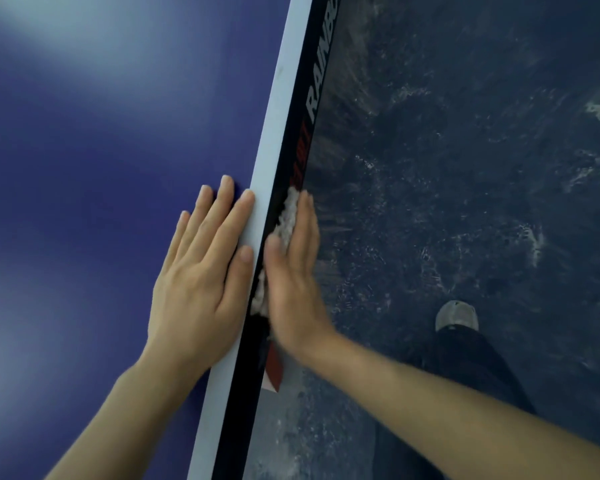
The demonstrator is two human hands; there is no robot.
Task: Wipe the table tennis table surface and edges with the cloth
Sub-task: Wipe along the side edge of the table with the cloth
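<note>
The blue table tennis table [84, 168] fills the left half, with a white line [278, 109] along its edge and a black side rim [300, 112] carrying lettering. My left hand [205, 275] lies flat on the top, fingers straight, thumb on the white line. My right hand [293, 268] presses a whitish fluffy cloth [288, 216] flat against the black side rim, fingers straight. Most of the cloth is hidden under that palm; bits show above the fingers and by the heel of the hand.
To the right lies a dark floor [465, 168] with pale scuffs. My leg in dark trousers and a grey shoe [456, 315] stand close to the table's side. A red and white sticker [274, 370] sits on the rim below my right wrist.
</note>
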